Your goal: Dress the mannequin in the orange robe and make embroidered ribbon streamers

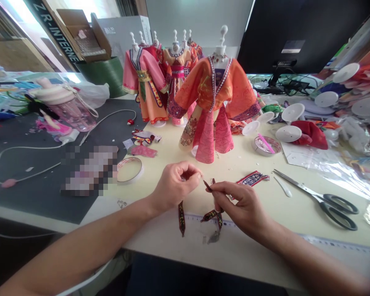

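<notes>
Above the front part of the pale table, my left hand (pixel 176 183) is closed in a pinch, its fingertips near a tiny pale bit too small to name. To its right, my right hand (pixel 239 201) pinches a small dark patterned ribbon piece (pixel 207 186), whose tip points at the left fingertips. Below the hands lie a dark ribbon strip (pixel 181 218) with a pointed end and further dark ribbon pieces (pixel 219 220) beside a clear ruler (pixel 194 218). A wider red, white and blue ribbon (pixel 253 178) rests behind my right hand.
Dressed doll forms stand behind, the nearest in an orange robe (pixel 214 90). Scissors (pixel 323 199) lie at the right. A tape roll (pixel 129 169) is at the left, near a pixelated object (pixel 91 170). Farther left stands a pink bottle (pixel 68 105); a monitor (pixel 296 37) is behind.
</notes>
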The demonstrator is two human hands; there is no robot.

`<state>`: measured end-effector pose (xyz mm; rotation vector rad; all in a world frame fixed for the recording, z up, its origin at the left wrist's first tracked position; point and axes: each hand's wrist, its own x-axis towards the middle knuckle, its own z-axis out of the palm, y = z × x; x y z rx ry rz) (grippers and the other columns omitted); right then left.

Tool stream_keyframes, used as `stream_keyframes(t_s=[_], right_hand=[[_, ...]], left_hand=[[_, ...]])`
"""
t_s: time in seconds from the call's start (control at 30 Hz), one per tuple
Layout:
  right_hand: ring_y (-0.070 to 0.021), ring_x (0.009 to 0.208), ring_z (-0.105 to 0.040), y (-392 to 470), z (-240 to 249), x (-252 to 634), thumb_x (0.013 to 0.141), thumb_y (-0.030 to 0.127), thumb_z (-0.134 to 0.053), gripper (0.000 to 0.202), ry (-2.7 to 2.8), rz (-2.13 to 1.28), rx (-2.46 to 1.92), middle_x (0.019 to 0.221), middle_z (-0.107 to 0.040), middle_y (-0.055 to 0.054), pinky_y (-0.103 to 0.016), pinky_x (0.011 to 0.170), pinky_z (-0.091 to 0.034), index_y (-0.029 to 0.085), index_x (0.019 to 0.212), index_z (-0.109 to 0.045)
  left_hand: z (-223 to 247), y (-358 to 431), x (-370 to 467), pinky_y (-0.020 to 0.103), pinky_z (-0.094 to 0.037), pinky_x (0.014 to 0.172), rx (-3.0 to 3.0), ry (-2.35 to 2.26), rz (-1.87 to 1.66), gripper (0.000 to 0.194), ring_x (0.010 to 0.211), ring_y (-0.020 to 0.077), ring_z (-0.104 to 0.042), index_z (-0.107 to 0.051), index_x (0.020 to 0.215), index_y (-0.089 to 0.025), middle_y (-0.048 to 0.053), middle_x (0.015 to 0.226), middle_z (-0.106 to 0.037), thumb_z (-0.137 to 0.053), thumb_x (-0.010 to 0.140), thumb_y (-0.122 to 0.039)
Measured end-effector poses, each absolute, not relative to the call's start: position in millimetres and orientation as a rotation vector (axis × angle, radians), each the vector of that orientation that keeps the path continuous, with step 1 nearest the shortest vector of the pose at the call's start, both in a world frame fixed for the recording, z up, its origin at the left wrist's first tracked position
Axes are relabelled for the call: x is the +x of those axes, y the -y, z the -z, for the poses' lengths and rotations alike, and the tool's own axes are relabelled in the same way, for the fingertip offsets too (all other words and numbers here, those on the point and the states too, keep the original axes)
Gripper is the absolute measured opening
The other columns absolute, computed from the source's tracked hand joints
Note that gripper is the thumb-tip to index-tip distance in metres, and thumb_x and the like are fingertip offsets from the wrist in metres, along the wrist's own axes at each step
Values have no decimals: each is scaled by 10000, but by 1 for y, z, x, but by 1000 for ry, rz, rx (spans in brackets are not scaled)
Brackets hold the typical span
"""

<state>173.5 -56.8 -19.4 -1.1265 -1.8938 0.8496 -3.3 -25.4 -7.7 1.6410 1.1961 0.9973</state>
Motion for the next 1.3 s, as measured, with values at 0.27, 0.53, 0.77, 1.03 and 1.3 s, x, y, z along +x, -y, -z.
stream_keyframes(t_s=[0.27,0.53,0.77,1.03,1.3], right_hand=[[-101,602,-600,69,7,178,875,225,-482,123,1879,-1383,-1045,638,-656,29,-218,584,-469,215,931,-591],[-149,804,-631,118,-46,156,801,139,-584,139,2031,-1522,-789,884,-681,-42,-250,714,-507,245,792,-675],[-147,682,-568,92,0,143,779,177,-591,67,1953,-1017,-1204,701,-619,-6,-292,658,-453,212,738,-630],[-215,868,-533,48,38,142,762,184,-575,30,2218,-417,-1319,899,-618,-45,-426,856,-384,211,777,-574],[-248,948,-541,30,31,146,756,227,-535,294,2091,-384,-1421,1014,-591,-81,-455,847,-417,206,1048,-520]], left_hand=[[14,1,-15,217,-433,587,1354,-1099,-1298,188,541,80,-478,-416,662,-171,-38,578,-477,-356,840,-179],[8,-10,-27,213,-408,520,1236,-1038,-1376,105,506,95,-475,-404,706,-178,-35,539,-485,-366,803,-170],[11,-6,-24,196,-381,495,1327,-987,-1362,112,466,76,-450,-401,705,-180,-49,525,-473,-369,806,-146],[13,-10,-28,190,-338,479,1336,-970,-1384,170,445,66,-403,-360,667,-189,-65,499,-407,-328,829,-147],[12,-14,-34,196,-275,461,1422,-1094,-1426,275,442,57,-332,-327,585,-181,-59,488,-365,-330,860,-177]])
